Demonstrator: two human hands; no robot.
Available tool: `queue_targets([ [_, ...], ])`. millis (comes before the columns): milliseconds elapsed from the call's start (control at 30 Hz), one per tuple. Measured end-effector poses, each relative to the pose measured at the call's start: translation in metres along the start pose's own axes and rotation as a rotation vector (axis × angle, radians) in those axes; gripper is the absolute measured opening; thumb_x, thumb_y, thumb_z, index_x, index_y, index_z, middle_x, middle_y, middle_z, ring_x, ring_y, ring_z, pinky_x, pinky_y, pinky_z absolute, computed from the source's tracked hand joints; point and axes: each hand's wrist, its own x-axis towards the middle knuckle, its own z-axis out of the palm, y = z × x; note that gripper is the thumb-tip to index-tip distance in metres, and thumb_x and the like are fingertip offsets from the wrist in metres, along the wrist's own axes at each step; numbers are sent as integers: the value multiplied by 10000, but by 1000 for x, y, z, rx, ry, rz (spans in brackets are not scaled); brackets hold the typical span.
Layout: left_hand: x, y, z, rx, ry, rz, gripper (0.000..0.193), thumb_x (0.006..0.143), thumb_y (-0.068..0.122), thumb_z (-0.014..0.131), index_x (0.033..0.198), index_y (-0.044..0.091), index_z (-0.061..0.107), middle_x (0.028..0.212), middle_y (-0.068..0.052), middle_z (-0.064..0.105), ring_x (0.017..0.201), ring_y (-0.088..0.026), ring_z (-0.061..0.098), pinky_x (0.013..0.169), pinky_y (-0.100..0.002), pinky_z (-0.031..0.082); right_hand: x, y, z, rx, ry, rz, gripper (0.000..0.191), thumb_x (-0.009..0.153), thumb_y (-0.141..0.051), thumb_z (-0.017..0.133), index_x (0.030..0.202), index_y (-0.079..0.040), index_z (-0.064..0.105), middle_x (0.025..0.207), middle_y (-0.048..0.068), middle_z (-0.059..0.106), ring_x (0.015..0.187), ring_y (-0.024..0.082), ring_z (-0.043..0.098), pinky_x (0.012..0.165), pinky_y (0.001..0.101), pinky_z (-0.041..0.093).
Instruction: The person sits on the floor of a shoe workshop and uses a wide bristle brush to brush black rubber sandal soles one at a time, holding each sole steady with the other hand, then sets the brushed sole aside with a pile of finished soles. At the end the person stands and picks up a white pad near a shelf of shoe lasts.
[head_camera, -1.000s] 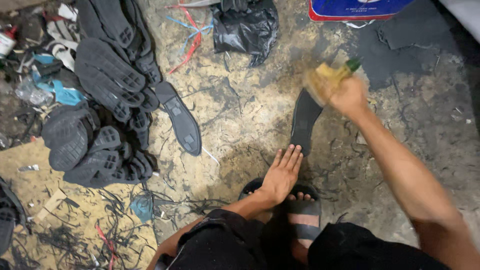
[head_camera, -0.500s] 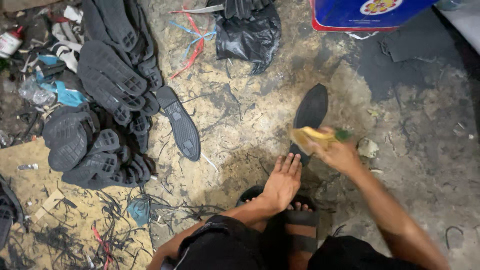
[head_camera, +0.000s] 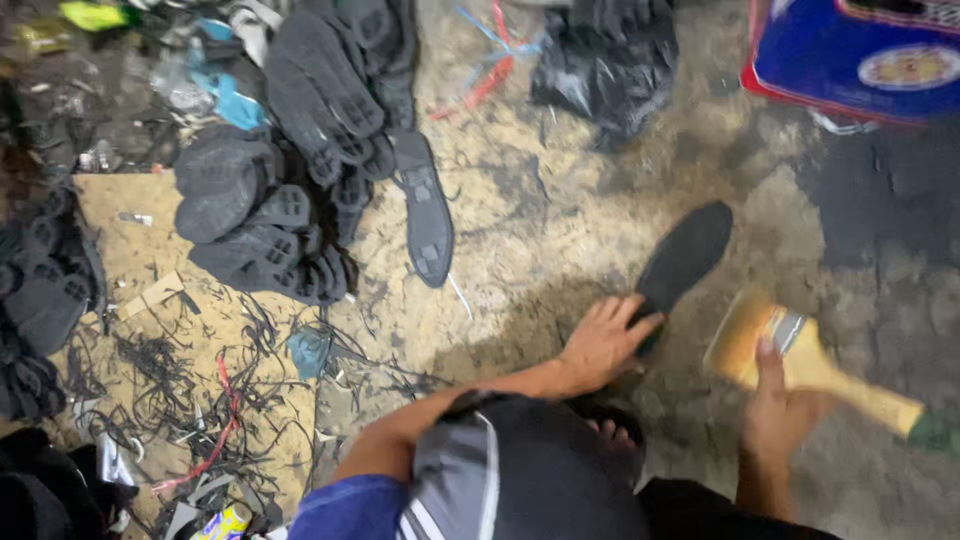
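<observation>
Your view is dim and unevenly lit: the middle of the floor (head_camera: 520, 250) catches a warm, yellowish light, while the left edge and lower corners sink into near black. Your body throws a soft shadow onto the ground just ahead of your left hand (head_camera: 600, 345). Motion blur smears the brush (head_camera: 800, 365) in your right hand (head_camera: 775, 415) and softens the blue box (head_camera: 850, 60). The pile of dark soles (head_camera: 290, 190) shows little detail. No glare anywhere.
</observation>
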Motion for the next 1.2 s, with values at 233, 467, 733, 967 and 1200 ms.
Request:
queue_targets([
  [233,20,-12,-76,-622,368,-254,365,1085,285,553,1336,45,665,1113,-204,732,979,-371,747,868,-410,578,-16,-22,20,137,-71,107,334,1051,-100,726,1309,90,632,1245,108,680,1080,176,640,960,314,518],
  [467,-85,-71,-229,-1180,1003,-243,350,1147,329,427,1121,-13,490,1041,-177,644,911,-370,778,772,-442,654,29,-46,46,360,-184,68,365,1087,-40,693,1411,81,575,1343,99,663,1169,156,655,1039,303,528],
  [733,-173,-133,-190,-1254,1239,-574,426,1011,168,569,1391,-7,488,1224,-103,670,1063,-252,696,853,-373,605,0,-84,88,423,-234,71,414,1019,-62,701,1402,45,585,1300,81,674,1122,144,679,987,295,546],
  [967,-115,-233,-151,-462,922,-642,313,952,129,677,1238,10,726,986,-147,695,891,-254,657,825,-351,538,-26,-50,48,-87,-191,-51,257,1052,-79,776,1191,121,693,1102,159,721,972,190,650,933,309,487],
  [1200,-17,-265,-213,96,896,-875,762,666,209,845,1339,-32,579,1126,-232,563,1044,-413,555,852,-476,485,-21,9,25,63,-70,-30,298,979,-17,766,1213,140,670,1182,218,718,1043,237,721,994,373,568],
])
